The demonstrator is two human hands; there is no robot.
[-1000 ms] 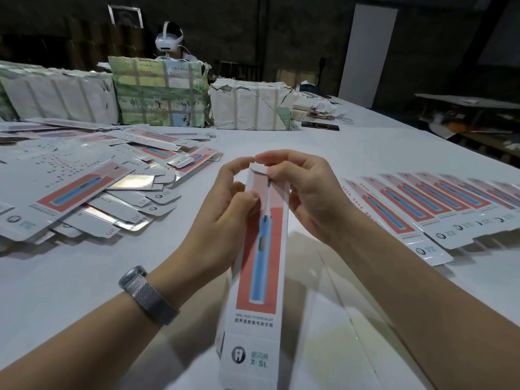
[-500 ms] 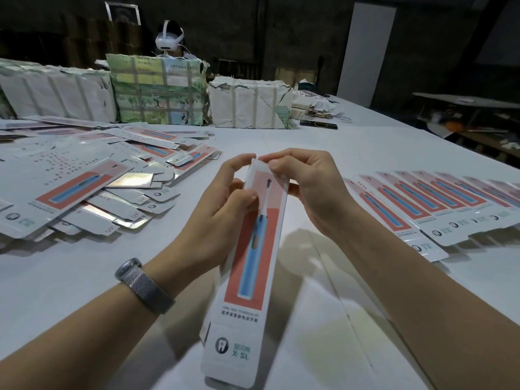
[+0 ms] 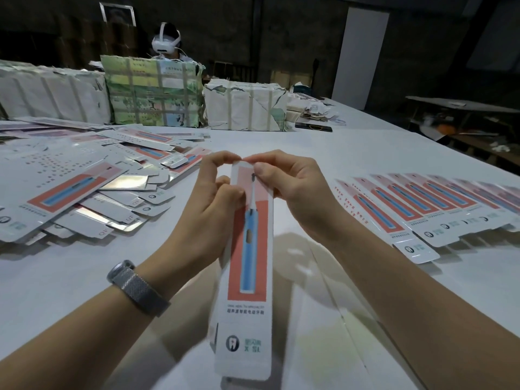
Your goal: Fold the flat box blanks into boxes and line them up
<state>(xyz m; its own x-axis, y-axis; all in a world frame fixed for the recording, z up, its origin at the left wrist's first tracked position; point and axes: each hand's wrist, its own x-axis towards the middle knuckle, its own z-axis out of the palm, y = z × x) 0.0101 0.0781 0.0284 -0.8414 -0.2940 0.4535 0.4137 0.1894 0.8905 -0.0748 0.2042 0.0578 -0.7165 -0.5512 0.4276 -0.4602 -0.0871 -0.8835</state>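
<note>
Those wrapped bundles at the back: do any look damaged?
Yes. The white bundle has torn wrapping along its top edge and right end, and the green bundle is ragged at its upper right corner. Both stay strapped with tape.

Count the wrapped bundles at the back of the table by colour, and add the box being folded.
White-wrapped bundles: 2
Green-printed bundle: 1
Box being folded: 1
Total: 4
</note>
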